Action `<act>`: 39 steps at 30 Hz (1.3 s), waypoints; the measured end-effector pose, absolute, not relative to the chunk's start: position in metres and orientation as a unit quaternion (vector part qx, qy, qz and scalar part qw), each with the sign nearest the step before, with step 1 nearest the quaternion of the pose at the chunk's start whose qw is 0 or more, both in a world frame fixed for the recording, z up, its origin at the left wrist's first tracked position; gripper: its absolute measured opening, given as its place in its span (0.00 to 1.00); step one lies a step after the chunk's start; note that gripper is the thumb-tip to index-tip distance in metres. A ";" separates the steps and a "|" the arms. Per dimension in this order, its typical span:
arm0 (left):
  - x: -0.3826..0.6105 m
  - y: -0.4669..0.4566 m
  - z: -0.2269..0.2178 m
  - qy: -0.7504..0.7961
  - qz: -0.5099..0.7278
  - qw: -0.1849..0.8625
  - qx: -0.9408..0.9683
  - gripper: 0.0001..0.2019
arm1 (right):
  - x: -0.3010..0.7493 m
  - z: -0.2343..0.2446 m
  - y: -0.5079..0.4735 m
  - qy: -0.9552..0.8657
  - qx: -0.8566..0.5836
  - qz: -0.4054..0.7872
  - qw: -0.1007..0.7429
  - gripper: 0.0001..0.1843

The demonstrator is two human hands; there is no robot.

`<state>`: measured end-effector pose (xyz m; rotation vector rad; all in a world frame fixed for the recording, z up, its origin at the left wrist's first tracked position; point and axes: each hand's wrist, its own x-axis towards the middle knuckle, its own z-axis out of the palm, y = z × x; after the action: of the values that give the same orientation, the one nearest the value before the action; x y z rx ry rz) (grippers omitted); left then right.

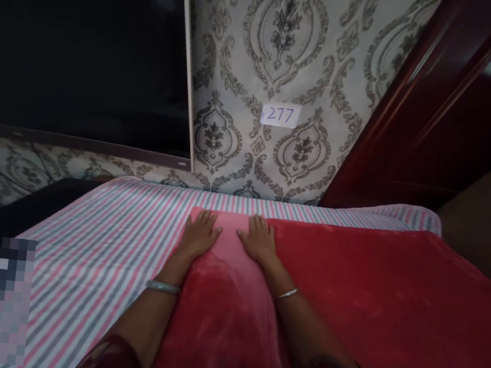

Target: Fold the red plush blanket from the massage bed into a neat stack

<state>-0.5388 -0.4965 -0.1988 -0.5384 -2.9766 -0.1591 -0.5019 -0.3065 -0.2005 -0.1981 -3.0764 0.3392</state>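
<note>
Across the middle and right of the striped cloth [99,239] lies a plush red cloth [374,291], deep crimson with a soft sheen and faint streaks in its nap. Its narrower left section, over the striped cloth's middle, is pale pink at the far end; the pink runs down its right side in a curving band, and its near edge is a little wavy. Near the striped cloth's far edge, the left hand [200,235] and right hand [259,238] rest flat on this section, each grip unclenched, thumb apart from the fingers.
</note>
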 end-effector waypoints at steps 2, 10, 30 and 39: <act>-0.538 -0.496 -0.198 -0.981 -0.052 0.053 -0.178 0.28 | -0.499 -0.202 -0.303 -0.992 -0.066 0.110 0.016 0.40; -0.540 -0.495 -0.195 -0.979 -0.101 0.034 -0.176 0.28 | -0.498 -0.193 -0.300 -0.990 -0.072 0.118 -0.019 0.39; -0.419 -0.545 -0.206 -0.973 -0.076 0.067 -0.209 0.28 | -0.390 -0.201 -0.387 -0.989 0.064 0.124 0.040 0.36; -0.418 -0.542 -0.205 -0.973 -0.064 0.065 -0.212 0.29 | -0.372 -0.207 -0.313 -0.996 -0.016 0.080 0.020 0.41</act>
<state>-0.4185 -0.5416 -0.2052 -0.6404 -2.9368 -0.1930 -0.3719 -0.3133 -0.2068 -0.0509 -3.0905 0.2494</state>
